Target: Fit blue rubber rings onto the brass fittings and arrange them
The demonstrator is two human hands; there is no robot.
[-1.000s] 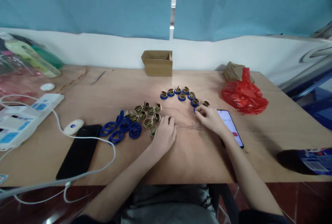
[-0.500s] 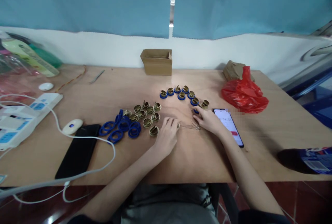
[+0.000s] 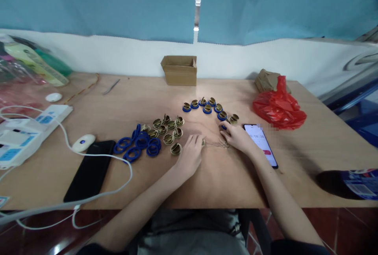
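My left hand [image 3: 189, 154] rests on the table with its fingers curled over a small gold metal piece [image 3: 203, 142], mostly hidden beneath the fingertips. To the right, my right hand [image 3: 238, 137] has its fingers closed about a gold piece with a blue ring [image 3: 223, 126], partly covered by them. Thin wire rings [image 3: 223, 143] lie just below those fingers. A curved row of blue-ringed gold pieces [image 3: 207, 109] runs beyond my hands. Several bare gold pieces [image 3: 168, 139] lie left of my left hand, next to a heap of loose blue rings [image 3: 132, 154].
A lit phone [image 3: 260, 145] lies beside my right forearm, and a red plastic bag [image 3: 279, 105] behind it. An open cardboard box [image 3: 180, 72] stands at the back. On the left are a dark phone [image 3: 90, 172], white cables and a power strip [image 3: 56, 119]. A bottle [image 3: 345, 183] lies right.
Both hands keep nearly the same place and pose. The whole view has shifted very slightly, and the number on the lit phone has changed.
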